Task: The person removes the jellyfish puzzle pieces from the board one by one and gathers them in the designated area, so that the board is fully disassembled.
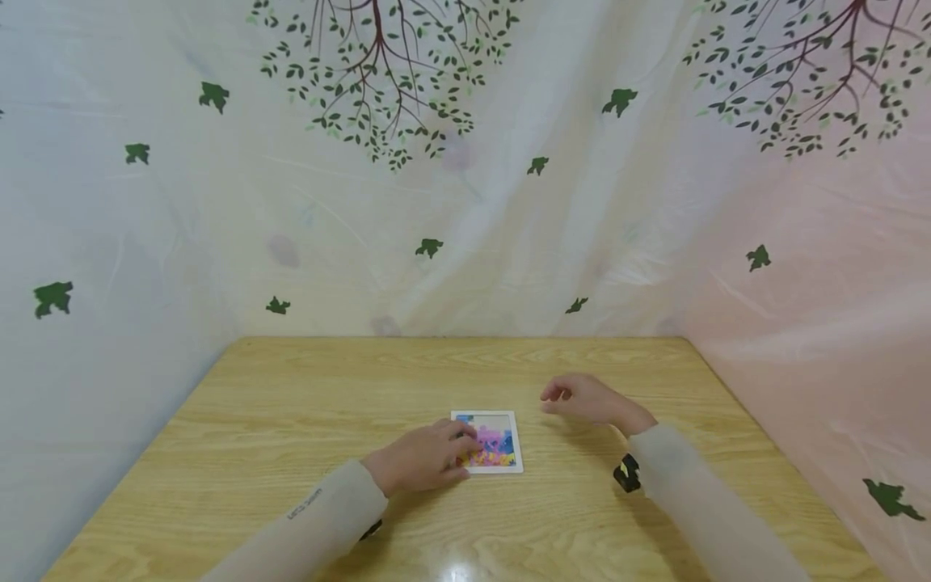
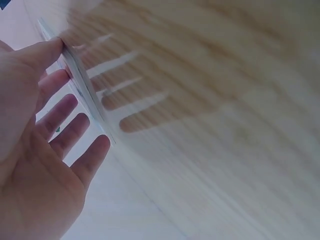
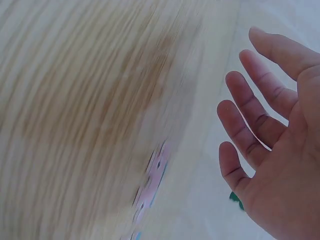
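Note:
A small jigsaw puzzle [image 1: 497, 443] in a white frame lies flat on the table, with pink, blue and yellow pieces and a pale area along its upper part. My left hand [image 1: 429, 457] rests over its left side and hides some of it. In the left wrist view the thumb of the left hand [image 2: 45, 125] touches the frame's edge [image 2: 82, 82], its other fingers spread loosely along it. To the right of the puzzle my right hand [image 1: 585, 398] hovers above the table, fingers loosely bent, holding nothing. The right wrist view shows the right hand [image 3: 270, 125] and pink jigsaw pieces [image 3: 152, 182].
The wooden table [image 1: 327, 380] carries both forearms' shadows. Behind it hangs a pale curtain [image 1: 494, 210] printed with branches and green bird shapes, which also closes off both sides. A black band [image 1: 627, 473] is at the right wrist.

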`<action>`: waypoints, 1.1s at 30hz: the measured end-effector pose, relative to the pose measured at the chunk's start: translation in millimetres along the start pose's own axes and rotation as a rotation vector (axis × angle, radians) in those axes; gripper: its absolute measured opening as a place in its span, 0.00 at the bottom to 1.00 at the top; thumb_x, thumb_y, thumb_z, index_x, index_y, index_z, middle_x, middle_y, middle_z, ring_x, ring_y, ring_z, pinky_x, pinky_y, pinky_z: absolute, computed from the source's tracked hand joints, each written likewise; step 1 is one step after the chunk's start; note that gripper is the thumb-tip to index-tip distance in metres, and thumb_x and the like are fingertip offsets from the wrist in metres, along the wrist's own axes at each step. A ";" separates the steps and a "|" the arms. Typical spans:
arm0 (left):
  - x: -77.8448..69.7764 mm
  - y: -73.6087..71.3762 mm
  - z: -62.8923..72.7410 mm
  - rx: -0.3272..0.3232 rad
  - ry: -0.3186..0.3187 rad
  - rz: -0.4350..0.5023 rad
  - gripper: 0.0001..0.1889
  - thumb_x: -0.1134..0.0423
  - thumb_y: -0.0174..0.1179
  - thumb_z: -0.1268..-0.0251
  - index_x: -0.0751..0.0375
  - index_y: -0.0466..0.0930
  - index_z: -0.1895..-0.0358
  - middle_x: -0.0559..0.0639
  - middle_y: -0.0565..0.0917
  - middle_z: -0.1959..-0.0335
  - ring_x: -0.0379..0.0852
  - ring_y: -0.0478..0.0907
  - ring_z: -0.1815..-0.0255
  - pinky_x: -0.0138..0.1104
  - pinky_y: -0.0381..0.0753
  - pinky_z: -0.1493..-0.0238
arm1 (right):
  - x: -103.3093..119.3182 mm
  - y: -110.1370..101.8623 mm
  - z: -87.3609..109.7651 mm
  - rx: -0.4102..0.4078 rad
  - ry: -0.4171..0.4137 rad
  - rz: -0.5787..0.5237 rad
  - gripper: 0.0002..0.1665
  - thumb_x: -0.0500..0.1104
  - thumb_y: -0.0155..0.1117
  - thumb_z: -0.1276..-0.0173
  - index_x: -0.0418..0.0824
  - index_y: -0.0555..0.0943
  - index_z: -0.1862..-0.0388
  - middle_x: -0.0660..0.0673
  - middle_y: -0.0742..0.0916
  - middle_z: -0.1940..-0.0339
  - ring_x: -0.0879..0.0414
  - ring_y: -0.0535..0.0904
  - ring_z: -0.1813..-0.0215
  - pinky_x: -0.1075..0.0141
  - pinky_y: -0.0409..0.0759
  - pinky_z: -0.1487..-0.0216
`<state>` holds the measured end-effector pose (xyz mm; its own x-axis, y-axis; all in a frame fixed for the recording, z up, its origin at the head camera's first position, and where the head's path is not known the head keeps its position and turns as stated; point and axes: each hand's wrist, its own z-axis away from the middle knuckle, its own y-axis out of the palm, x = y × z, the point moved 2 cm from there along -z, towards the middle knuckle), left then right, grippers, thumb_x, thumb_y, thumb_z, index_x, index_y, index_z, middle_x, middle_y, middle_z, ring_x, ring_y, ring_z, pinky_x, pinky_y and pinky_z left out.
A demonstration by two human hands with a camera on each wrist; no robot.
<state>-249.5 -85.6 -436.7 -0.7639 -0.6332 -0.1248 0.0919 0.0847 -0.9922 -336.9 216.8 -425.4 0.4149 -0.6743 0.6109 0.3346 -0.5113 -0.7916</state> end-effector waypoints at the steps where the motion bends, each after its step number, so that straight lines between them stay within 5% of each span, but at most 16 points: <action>1: -0.3 -0.2 -0.7 0.001 0.002 -0.014 0.21 0.52 0.60 0.23 0.53 0.78 0.33 0.49 0.76 0.33 0.47 0.74 0.34 0.39 0.75 0.33 | 4.0 2.0 -2.4 0.001 -0.014 0.007 0.12 0.46 0.67 0.27 0.39 0.85 0.52 0.50 0.86 0.55 0.55 0.78 0.53 0.57 0.78 0.50; 8: -4.9 -2.4 1.3 -0.032 0.060 -0.110 0.22 0.57 0.59 0.23 0.56 0.78 0.31 0.50 0.78 0.35 0.47 0.77 0.38 0.39 0.77 0.35 | 25.3 22.7 -19.8 0.051 -0.089 0.002 0.12 0.46 0.68 0.27 0.41 0.86 0.51 0.52 0.87 0.58 0.58 0.81 0.56 0.62 0.81 0.55; 12: -8.0 -3.3 5.8 0.002 0.057 -0.098 0.23 0.58 0.55 0.20 0.56 0.73 0.27 0.51 0.76 0.31 0.50 0.76 0.34 0.41 0.77 0.34 | 39.1 35.3 -28.7 0.090 -0.114 0.008 0.13 0.45 0.68 0.27 0.41 0.87 0.49 0.52 0.88 0.57 0.58 0.81 0.56 0.63 0.81 0.54; 22: -9.0 -1.1 13.8 0.010 0.088 -0.113 0.23 0.60 0.52 0.19 0.59 0.71 0.26 0.54 0.74 0.27 0.51 0.75 0.31 0.40 0.74 0.31 | 64.0 58.9 -44.8 0.144 -0.105 0.012 0.14 0.46 0.68 0.27 0.42 0.87 0.47 0.52 0.87 0.54 0.58 0.81 0.53 0.60 0.81 0.48; 33: -9.1 -1.7 15.6 0.020 0.097 -0.115 0.24 0.60 0.52 0.18 0.59 0.70 0.25 0.54 0.73 0.27 0.50 0.74 0.31 0.39 0.73 0.31 | 78.1 68.3 -51.1 0.133 -0.058 0.019 0.13 0.46 0.70 0.28 0.40 0.87 0.51 0.52 0.87 0.60 0.60 0.81 0.59 0.61 0.82 0.52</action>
<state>-232.7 -92.0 -434.0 -0.8283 -0.5603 -0.0100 0.0123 -0.0003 -0.9999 -324.9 102.0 -432.3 0.4687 -0.6494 0.5988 0.4336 -0.4215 -0.7965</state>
